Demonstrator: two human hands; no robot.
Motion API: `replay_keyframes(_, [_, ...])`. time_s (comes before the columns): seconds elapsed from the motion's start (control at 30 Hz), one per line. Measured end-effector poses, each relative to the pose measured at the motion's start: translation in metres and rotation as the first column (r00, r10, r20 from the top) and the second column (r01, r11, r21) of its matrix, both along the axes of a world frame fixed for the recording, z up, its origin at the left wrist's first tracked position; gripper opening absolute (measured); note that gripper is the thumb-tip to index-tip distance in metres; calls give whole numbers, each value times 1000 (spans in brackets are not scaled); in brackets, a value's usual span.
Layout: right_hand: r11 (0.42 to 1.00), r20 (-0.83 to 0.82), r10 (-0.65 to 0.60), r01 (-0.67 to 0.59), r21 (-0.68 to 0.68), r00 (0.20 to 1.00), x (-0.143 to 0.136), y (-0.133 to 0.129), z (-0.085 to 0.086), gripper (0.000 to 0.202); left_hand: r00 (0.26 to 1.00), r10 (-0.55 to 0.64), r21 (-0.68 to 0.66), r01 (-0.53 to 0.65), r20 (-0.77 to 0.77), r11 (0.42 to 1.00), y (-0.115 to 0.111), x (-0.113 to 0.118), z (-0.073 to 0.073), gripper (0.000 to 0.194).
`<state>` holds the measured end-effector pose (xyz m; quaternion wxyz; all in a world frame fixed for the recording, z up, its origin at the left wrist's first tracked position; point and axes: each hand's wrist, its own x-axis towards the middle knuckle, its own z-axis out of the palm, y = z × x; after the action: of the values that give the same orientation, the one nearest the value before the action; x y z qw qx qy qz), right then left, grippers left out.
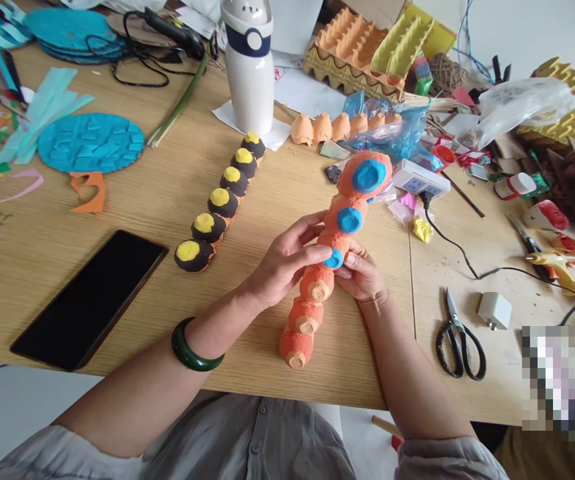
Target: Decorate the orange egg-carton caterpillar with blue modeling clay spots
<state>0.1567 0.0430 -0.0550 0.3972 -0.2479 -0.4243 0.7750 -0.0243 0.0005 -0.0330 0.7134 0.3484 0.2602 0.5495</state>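
Between my two hands an orange egg-carton strip (312, 312) of several joined cups is held up at a slant over the table. Blue clay-like discs (349, 220) cover the tips of its upper three cups; the lower cups have bare, pale tips. My left hand (287, 257) grips the strip from the left, its thumb pressing on the third blue disc. From the right, my right hand (362, 270) closes round the same part, with some fingers hidden behind it. Left of them lies a black egg-carton strip (223, 202) with yellow discs on its cups.
A phone (92, 300) lies at the left front, scissors (460, 340) and a white charger (494, 310) at the right. Behind stand a white bottle (250, 80) and stacked egg trays (352, 50). A power strip (421, 179) trails a black cable across the right side.
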Motion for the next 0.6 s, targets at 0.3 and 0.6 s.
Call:
replay_keyframes(0.3, [1000,56,-3,4,-18,998,-1,-1,3,47,994,43,-13,-45,-99,999,0,-1,4,53])
replay_keyframes(0.6, [1000,35,-5,6,-27,999,2,0,0,50,999,-35,7,35,16,999,1,-2,-2,53])
